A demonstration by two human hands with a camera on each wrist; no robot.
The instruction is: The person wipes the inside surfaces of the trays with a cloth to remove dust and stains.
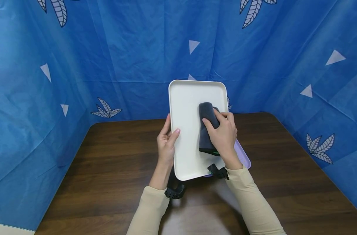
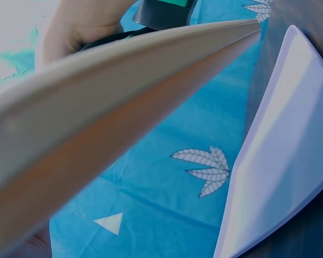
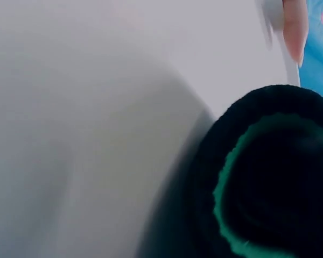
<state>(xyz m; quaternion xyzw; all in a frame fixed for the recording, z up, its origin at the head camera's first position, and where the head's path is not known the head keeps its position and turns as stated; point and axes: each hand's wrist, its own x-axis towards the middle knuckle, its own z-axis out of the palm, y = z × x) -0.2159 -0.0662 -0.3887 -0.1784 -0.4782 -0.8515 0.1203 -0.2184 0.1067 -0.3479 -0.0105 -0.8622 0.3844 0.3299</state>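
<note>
I had L hand [image 1: 166, 147] pinching white tray [image 1: 185, 130] by L edge, held up over worktop [image 1: 122, 163]; R hand [image 1: 223, 132] gripping dark cloth [image 1: 206, 138] vs tray face. Judged tray light, stiff, prob. slick, best held by rim; cloth soft.

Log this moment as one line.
left hand: grips white tray; right hand: holds gray cloth against white tray; lilac tray: on table

- Passable: over the desk [image 1: 119, 169], left of the left hand [image 1: 166, 147] or right of the lilac tray [image 1: 243, 156].
- Blocking the middle: the white tray [image 1: 185, 130], raised off the desk.
- Closing the far side: the blue curtain [image 1: 143, 49].
</note>
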